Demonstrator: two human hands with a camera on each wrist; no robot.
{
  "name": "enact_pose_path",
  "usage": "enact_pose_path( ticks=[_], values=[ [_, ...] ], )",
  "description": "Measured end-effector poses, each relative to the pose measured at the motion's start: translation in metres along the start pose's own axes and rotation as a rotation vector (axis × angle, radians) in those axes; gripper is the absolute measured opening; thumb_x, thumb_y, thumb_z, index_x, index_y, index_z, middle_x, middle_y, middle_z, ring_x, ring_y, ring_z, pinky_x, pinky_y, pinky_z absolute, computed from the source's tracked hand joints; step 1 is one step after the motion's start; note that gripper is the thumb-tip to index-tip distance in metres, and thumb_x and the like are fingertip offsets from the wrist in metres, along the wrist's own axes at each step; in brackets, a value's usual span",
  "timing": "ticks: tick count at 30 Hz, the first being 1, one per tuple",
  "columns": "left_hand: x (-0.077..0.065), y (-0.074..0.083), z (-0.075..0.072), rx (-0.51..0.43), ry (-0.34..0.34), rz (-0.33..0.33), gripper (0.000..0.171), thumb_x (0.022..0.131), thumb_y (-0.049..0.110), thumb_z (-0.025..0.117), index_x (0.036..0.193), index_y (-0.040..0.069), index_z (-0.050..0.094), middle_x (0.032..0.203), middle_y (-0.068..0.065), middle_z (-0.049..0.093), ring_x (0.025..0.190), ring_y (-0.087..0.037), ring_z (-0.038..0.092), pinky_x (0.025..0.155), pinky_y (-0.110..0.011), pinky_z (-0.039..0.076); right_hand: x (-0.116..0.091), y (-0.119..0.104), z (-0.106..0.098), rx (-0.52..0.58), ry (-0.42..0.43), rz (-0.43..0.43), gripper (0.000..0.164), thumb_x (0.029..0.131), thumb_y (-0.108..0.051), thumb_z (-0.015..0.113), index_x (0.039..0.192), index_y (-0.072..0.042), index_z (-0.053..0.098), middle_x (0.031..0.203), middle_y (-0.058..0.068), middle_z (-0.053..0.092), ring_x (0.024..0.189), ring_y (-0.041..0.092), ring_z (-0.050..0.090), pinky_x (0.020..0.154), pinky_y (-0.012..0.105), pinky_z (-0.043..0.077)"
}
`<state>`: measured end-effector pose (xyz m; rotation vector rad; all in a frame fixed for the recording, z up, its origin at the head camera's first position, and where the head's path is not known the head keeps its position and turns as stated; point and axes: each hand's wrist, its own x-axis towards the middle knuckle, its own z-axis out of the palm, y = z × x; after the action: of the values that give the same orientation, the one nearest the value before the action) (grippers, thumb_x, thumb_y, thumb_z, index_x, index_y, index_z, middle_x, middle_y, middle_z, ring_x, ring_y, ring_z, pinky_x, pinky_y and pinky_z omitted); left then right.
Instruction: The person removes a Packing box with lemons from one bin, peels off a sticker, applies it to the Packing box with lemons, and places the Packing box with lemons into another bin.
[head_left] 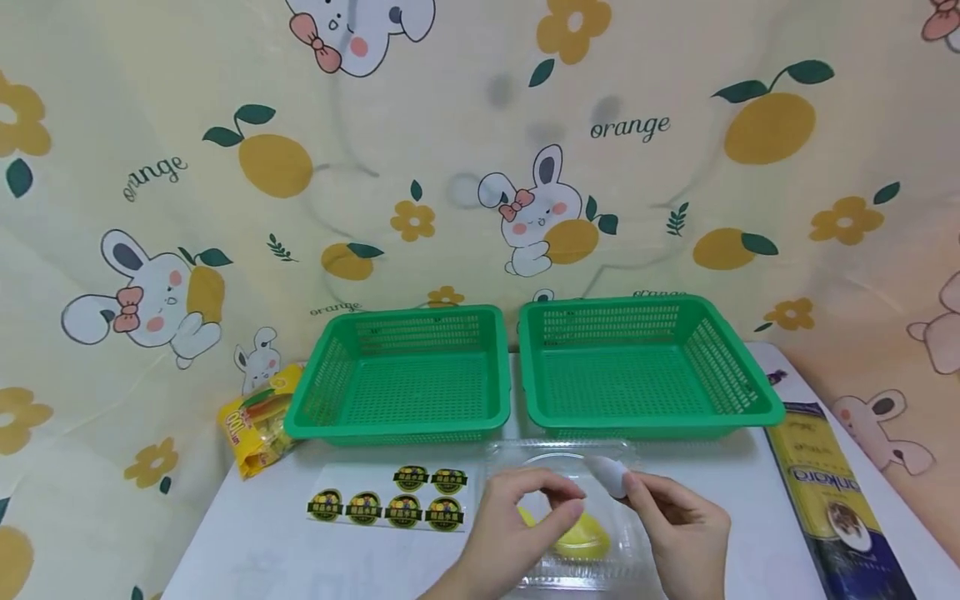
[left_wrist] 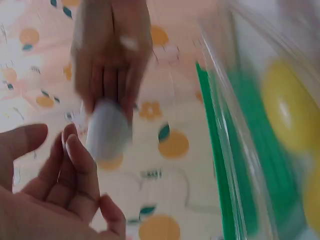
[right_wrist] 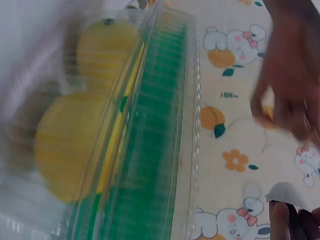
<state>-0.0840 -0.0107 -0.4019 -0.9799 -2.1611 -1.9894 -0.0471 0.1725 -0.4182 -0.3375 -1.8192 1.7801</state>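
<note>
Head view, right hand (head_left: 684,518) pinching sticker (head_left: 614,480), clear container (head_left: 517,454), 2 baskets (head_left: 401,430)

Right hand (right_wrist: 295,223) pinching a curved white piece (right_wrist: 286,192)
We see rounded yellow fruit (right_wrist: 75,145) in a clear plastic box (right_wrist: 193,80).

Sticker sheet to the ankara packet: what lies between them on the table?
The clear plastic container holding yellow fruit, with the left hand and right hand partly over it, shows there in the head view.
</note>
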Motion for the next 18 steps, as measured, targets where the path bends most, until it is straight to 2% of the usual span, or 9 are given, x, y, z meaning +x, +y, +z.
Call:
enact_pose_path(
  ticks=[3,7,8,11,14,15,18],
  values=[
    [0.01,0.003,0.023,-0.089,-0.03,-0.045,0.008,0.094,0.012,0.07,0.096,0.006,0.075,0.085,-0.008,0.071,0.079,-0.004,0.059,0.075,-0.025,0.054,-0.003,-0.002,0.0,-0.101,0.013,-0.084,0.004,0.086,0.012,0.071,0.087,0.01,0.074,0.074,0.0,0.074,0.065,0.009,0.07,0.062,0.018,0.057],
    [0.014,0.004,0.032,-0.092,0.026,-0.111,0.008,0.092,0.015,0.072,0.093,0.008,0.076,0.085,-0.006,0.072,0.078,-0.004,0.059,0.074,-0.022,0.052,-0.005,0.002,0.002,-0.138,0.01,-0.264,0.009,0.082,0.017,0.071,0.086,0.01,0.074,0.079,-0.008,0.074,0.069,0.004,0.07,0.061,0.016,0.056],
    [0.014,0.003,0.033,-0.091,0.033,-0.123,0.008,0.092,0.015,0.073,0.093,0.008,0.077,0.086,-0.005,0.073,0.078,-0.004,0.059,0.074,-0.021,0.052,-0.005,0.004,0.003,-0.111,0.003,-0.321,0.011,0.081,0.02,0.07,0.086,0.011,0.074,0.081,-0.007,0.074,0.072,0.004,0.07,0.061,0.015,0.056],
    [0.016,0.002,0.034,-0.096,0.042,-0.143,0.009,0.091,0.018,0.074,0.092,0.009,0.077,0.087,-0.004,0.073,0.077,-0.005,0.06,0.073,-0.022,0.053,-0.004,0.013,0.004,0.088,-0.071,-0.49,0.018,0.076,0.03,0.064,0.089,0.018,0.07,0.088,0.001,0.076,0.082,0.008,0.073,0.067,0.017,0.057],
    [0.016,0.001,0.035,-0.088,0.063,-0.175,0.012,0.09,0.023,0.076,0.088,0.01,0.076,0.083,-0.002,0.072,0.076,-0.005,0.06,0.074,-0.023,0.052,-0.004,0.021,0.006,0.22,-0.156,-0.605,0.021,0.076,0.033,0.062,0.092,0.022,0.068,0.096,0.012,0.075,0.092,0.014,0.073,0.073,0.02,0.057],
    [0.016,0.0,0.035,-0.079,0.077,-0.184,0.014,0.089,0.025,0.077,0.085,0.011,0.076,0.082,-0.001,0.072,0.075,-0.005,0.06,0.075,-0.023,0.052,-0.004,0.024,0.007,0.229,-0.171,-0.635,0.019,0.077,0.031,0.063,0.093,0.022,0.068,0.098,0.014,0.075,0.094,0.015,0.072,0.075,0.021,0.057],
    [0.016,-0.003,0.035,-0.047,0.126,-0.203,0.017,0.086,0.027,0.079,0.078,0.013,0.073,0.076,0.002,0.069,0.073,-0.005,0.059,0.074,-0.024,0.05,-0.005,0.027,0.01,0.152,-0.178,-0.745,0.012,0.083,0.019,0.068,0.095,0.018,0.071,0.101,0.018,0.074,0.099,0.015,0.071,0.081,0.021,0.056]
  ],
)
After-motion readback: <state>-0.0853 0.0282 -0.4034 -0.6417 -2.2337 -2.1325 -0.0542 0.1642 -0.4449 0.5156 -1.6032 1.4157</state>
